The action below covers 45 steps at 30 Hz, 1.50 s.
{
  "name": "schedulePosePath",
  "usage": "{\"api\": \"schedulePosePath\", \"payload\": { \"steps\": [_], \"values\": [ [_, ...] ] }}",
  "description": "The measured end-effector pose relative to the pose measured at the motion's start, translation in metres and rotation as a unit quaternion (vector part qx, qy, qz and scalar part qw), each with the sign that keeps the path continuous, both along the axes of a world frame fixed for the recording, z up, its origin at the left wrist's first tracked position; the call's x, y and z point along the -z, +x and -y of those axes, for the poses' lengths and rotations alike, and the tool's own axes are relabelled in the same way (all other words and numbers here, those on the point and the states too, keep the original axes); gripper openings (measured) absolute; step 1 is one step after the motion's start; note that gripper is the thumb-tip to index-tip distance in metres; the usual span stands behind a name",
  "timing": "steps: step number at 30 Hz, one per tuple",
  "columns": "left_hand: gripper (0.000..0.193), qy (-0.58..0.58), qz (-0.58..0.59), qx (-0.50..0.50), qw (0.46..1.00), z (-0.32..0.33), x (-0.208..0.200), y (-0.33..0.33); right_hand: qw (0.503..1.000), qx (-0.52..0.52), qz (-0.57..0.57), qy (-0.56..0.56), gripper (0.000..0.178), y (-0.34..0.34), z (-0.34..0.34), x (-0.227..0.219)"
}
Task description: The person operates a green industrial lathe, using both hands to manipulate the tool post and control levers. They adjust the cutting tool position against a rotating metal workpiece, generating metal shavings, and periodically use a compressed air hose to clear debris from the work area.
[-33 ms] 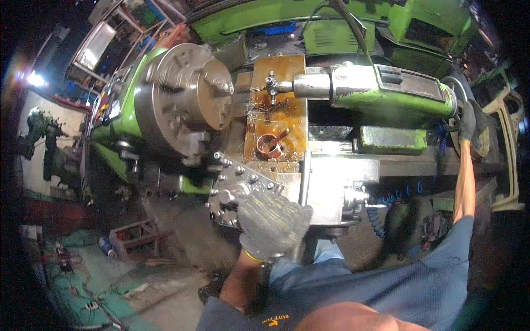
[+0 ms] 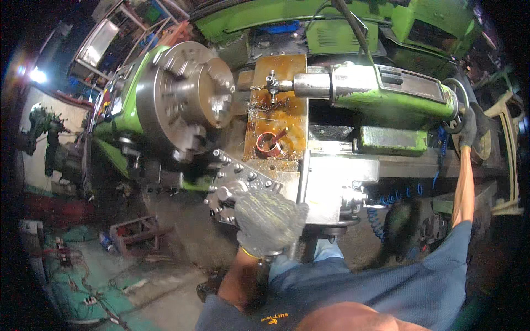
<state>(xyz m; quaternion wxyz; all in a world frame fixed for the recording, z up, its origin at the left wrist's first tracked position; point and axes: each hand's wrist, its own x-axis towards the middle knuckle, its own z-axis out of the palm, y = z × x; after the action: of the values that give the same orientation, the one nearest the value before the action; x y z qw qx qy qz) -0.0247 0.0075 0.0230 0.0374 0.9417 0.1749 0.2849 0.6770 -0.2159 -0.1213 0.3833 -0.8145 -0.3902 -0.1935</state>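
One gloved hand, the left hand (image 2: 270, 222), is being rested at the tool post (image 2: 243, 175) in the head view; whether its grip is being clenched cannot be told. By the right hand (image 2: 468, 128), the handwheel (image 2: 465, 92) of the green tailstock (image 2: 359, 99) is being touched; its grip also cannot be told. The drill bit (image 2: 258, 88) is being carried apart from the round workpiece (image 2: 215, 99), which is being held by the chuck (image 2: 159, 110).
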Motion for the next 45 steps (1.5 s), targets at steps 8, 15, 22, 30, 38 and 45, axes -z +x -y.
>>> {"api": "schedulePosePath", "payload": {
  "steps": [8, 15, 22, 30, 38, 45],
  "values": [
    [0.008, -0.011, 0.126, -0.029, 0.992, -0.001, 0.015, 0.01, 0.971, 0.187, -0.049, -0.139, 0.064, 0.062, 0.084, 0.165],
    [0.015, -0.032, 0.074, -0.123, 0.989, 0.011, 0.002, 0.018, 0.944, 0.16, -0.237, -0.166, 0.06, 0.046, 0.086, 0.219],
    [0.025, 0.003, 0.108, -0.129, 0.986, 0.017, 0.001, 0.026, 0.892, 0.039, -0.394, 0.219, 0.049, -0.097, 0.132, 0.111],
    [0.033, -0.002, 0.133, -0.097, 0.986, 0.0, 0.022, 0.015, 0.961, -0.132, -0.24, -0.022, 0.046, -0.277, 0.053, -0.027],
    [0.035, 0.044, 0.166, -0.106, 0.979, 0.001, 0.015, 0.018, 0.906, -0.264, -0.156, -0.29, 0.053, -0.391, -0.16, -0.085],
    [0.033, 0.03, 0.176, -0.133, 0.975, 0.006, 0.015, 0.021, 0.903, -0.341, -0.059, -0.253, 0.054, -0.407, -0.239, -0.07]
  ]
}}
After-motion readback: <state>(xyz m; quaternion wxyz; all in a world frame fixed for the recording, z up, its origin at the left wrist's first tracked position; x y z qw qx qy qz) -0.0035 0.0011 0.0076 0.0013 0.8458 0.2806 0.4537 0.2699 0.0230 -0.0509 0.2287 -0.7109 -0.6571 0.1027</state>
